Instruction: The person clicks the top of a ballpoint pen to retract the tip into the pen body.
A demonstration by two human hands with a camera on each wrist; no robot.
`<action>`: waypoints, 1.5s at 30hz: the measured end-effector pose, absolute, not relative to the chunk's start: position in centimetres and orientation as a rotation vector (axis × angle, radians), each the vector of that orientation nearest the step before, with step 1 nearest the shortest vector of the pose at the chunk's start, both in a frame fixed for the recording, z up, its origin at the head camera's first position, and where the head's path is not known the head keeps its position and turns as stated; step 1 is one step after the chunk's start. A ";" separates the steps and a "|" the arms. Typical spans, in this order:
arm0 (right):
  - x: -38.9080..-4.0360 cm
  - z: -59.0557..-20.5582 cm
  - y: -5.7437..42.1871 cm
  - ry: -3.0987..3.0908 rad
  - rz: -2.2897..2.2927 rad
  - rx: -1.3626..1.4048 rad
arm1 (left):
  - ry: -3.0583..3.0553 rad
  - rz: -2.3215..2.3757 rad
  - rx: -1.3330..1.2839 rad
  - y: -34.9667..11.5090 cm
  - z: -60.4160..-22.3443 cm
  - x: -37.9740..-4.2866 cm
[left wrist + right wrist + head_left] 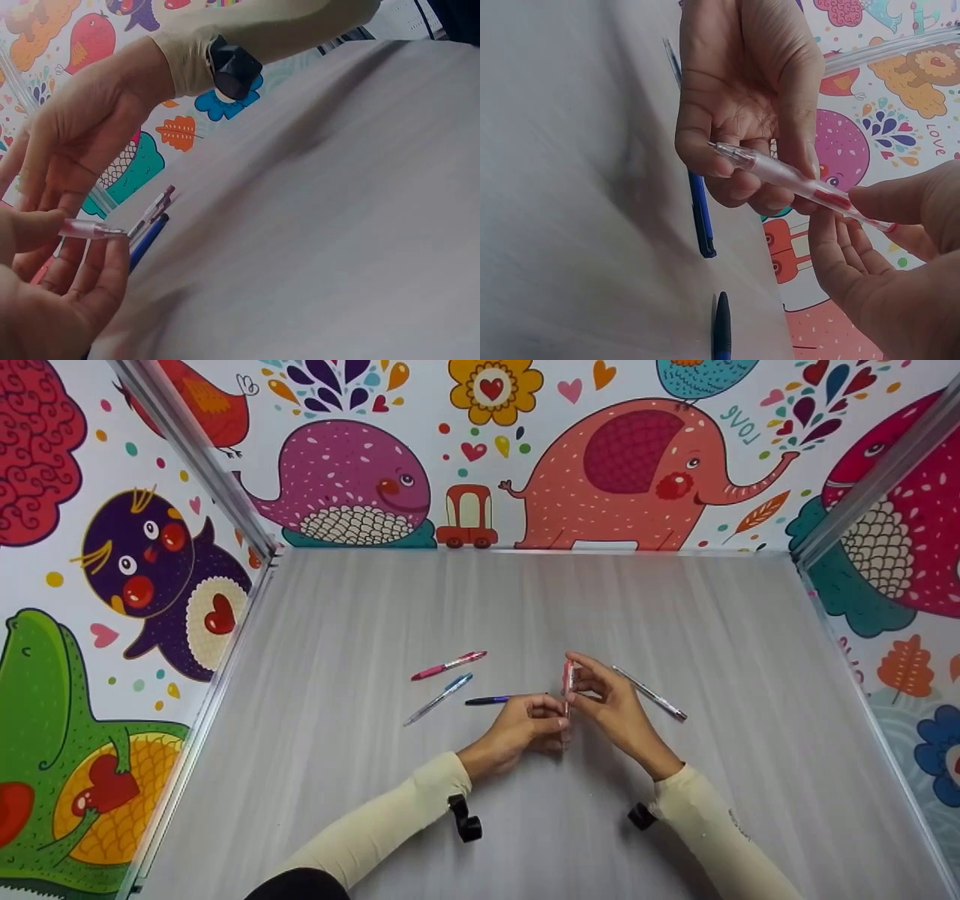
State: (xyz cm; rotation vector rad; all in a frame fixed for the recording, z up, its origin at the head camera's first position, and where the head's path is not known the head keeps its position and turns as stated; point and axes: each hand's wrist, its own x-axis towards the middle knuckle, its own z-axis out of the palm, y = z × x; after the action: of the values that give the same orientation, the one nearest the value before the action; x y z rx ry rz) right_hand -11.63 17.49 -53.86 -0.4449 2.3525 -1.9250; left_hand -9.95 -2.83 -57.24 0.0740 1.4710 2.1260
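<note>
A pink-and-clear ballpoint pen (pixel 568 679) is held above the table between my two hands. My left hand (pixel 525 727) pinches its lower, tip end. At the red upper end, my right hand (pixel 619 705) grips the pen with thumb and fingers. The right wrist view shows the metal tip of this pen (pixel 780 174) pointing toward the left fingers. In the left wrist view, part of the pen (pixel 84 229) is covered by the left thumb. A dark blue pen (pixel 487 700) lies just beyond the left hand, partly hidden by it.
Left of the hands lie a pink pen (pixel 448 666) and a light-blue clear pen (pixel 439 699). A silvery clear pen (pixel 651 694) lies right of the right hand. The grey table (pixel 360 607) is bordered by printed panels and metal rails.
</note>
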 end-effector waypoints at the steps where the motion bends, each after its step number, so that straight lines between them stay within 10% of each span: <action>1: -11.6 -53.9 17.5 2.350 -1.930 -0.442 | 1.470 2.129 0.067 -2.8 -57.2 -9.9; 45: -11.1 -54.4 17.3 2.359 -1.968 -0.370 | 1.529 2.106 0.087 -3.3 -57.1 -9.2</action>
State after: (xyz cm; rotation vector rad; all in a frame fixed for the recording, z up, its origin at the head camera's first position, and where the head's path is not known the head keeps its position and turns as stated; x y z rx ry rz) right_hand -11.13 17.34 -54.38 -0.3698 2.3591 -1.9683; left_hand -9.21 -3.29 -57.10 0.0871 1.5286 2.1057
